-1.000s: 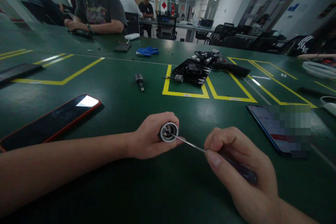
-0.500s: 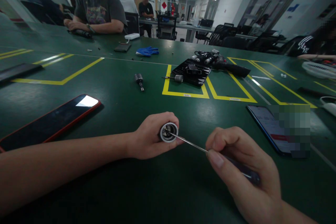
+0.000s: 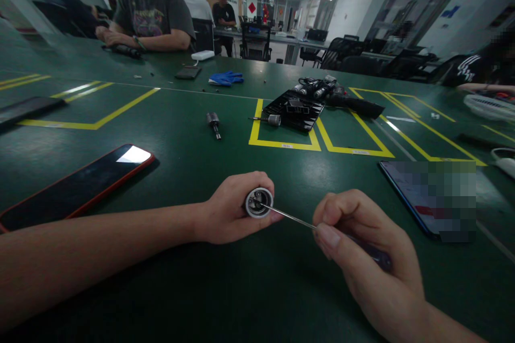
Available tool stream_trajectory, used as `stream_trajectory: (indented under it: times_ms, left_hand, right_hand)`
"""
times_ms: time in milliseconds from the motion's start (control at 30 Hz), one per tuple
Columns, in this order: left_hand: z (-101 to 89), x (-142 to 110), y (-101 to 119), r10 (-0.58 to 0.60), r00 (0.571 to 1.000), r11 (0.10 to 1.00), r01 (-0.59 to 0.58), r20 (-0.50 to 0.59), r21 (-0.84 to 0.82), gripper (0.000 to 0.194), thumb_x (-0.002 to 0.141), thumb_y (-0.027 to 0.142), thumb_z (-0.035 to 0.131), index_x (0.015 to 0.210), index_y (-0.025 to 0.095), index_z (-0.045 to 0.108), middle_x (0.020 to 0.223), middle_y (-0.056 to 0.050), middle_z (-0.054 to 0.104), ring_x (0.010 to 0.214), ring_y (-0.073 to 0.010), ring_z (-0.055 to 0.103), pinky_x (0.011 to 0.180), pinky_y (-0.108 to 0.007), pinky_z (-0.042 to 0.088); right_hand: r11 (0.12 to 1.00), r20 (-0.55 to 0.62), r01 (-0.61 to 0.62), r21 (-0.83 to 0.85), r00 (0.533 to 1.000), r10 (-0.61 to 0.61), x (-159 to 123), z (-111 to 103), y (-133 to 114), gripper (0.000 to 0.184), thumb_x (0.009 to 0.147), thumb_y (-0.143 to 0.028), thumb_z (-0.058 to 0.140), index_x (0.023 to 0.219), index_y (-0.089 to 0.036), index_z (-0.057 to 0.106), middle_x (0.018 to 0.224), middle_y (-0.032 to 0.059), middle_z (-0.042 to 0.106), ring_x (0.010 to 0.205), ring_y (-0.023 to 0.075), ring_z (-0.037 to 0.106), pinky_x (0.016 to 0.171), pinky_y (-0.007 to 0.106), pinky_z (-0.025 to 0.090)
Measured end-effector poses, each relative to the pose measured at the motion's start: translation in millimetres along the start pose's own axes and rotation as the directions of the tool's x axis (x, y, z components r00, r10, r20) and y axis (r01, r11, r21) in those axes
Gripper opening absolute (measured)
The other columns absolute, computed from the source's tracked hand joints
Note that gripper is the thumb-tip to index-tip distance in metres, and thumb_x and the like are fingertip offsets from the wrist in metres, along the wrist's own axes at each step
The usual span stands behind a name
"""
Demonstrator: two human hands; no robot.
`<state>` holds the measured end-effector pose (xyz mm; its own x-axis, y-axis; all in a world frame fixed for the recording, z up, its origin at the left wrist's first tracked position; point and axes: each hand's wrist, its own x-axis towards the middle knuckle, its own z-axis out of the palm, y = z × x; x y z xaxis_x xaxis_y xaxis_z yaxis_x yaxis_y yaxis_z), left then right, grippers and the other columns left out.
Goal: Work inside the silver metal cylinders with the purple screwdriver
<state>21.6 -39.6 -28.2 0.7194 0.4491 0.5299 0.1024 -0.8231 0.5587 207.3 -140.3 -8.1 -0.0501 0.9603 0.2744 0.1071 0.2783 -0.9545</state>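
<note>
My left hand [image 3: 230, 209] is wrapped round a cylindrical gear housing [image 3: 259, 189], whose pale round rim and open end face me. Small gears [image 3: 256, 201] show inside the ring; the rest of the housing is hidden by my fingers. In my right hand [image 3: 368, 257] is a screwdriver [image 3: 293, 218], with its dark handle in the palm and thumb and forefinger pinched near the shaft. The thin metal shaft slants up and left, its tip inside the housing's opening. Whether the tip touches a gear I cannot tell.
A red-cased phone [image 3: 80, 185] lies left, another phone [image 3: 422, 201] right. Beyond are a dark metal motor part [image 3: 213, 124], a small part with a thin shaft [image 3: 274, 119], a black ridged tray [image 3: 295, 112] and a blue glove [image 3: 226, 79]. A person [image 3: 155, 19] sits across the table.
My right hand has shifted slightly up and left with the screwdriver. The gears inside the housing show a little differently. My left hand stays in place.
</note>
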Motion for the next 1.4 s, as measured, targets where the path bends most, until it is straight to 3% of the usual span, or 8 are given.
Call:
stream_trajectory:
  times_ms: [300,600,867,1133,1400]
  left_hand:
    - [-0.9,0,1,0.018,1.000,1.000,-0.018,-0.013,0.002,0.014,0.079,0.019,0.061,0.080,0.015,0.047,0.070,0.002,0.051,0.057,-0.0077,0.047,0.052,-0.018,0.039]
    - [0.0,-1,-1,0.014,1.000,1.000,-0.014,0.009,0.007,0.015,0.079,0.018,0.061,0.081,0.015,0.047,0.070,0.002,0.051,0.058,-0.0082,0.047,0.053,-0.019,0.039]
    - [0.8,0,0,-0.014,1.000,1.000,0.014,0.000,0.008,0.014,0.078,0.020,0.060,0.080,0.016,0.047,0.069,0.002,0.051,0.057,-0.0082,0.047,0.052,-0.019,0.039]
    - [0.7,-1,1,0.005,1.000,1.000,-0.005,0.000,0.013,0.015,0.078,0.020,0.061,0.081,0.016,0.047,0.070,0.002,0.051,0.058,-0.0081,0.047,0.052,-0.019,0.040]
    - [0.1,-1,-1,0.012,1.000,1.000,-0.012,0.008,0.003,0.015,0.079,0.019,0.061,0.081,0.015,0.047,0.070,0.002,0.050,0.058,-0.0078,0.047,0.052,-0.019,0.040]
  right_hand:
    - [0.996,-0.012,-0.015,0.085,1.000,0.016,-1,-1,1,0.009,0.085,-0.017,0.050,0.076,-0.020,0.051,0.066,-0.0021,0.047,0.054,0.0101,0.041,0.044,0.022,0.032]
    - [0.982,0.047,0.096,-0.165,0.995,-0.089,-2,-3,-5,0.012,0.083,-0.011,0.047,0.078,-0.021,0.049,0.068,-0.0022,0.048,0.052,0.0094,0.040,0.045,0.023,0.032]
    - [0.986,0.002,-0.081,0.145,0.997,0.082,-2,-2,3,0.010,0.085,-0.019,0.052,0.076,-0.021,0.052,0.067,-0.0023,0.048,0.056,0.0097,0.041,0.046,0.023,0.031]
    - [0.965,0.001,-0.118,0.233,0.993,0.121,-1,-2,6,0.008,0.086,-0.020,0.053,0.078,-0.022,0.053,0.067,-0.0031,0.048,0.055,0.0093,0.041,0.047,0.023,0.030]
    - [1.000,0.024,0.001,0.010,1.000,-0.002,-1,-1,-1,0.011,0.085,-0.015,0.049,0.078,-0.022,0.051,0.069,-0.0030,0.048,0.054,0.0091,0.040,0.046,0.023,0.030]
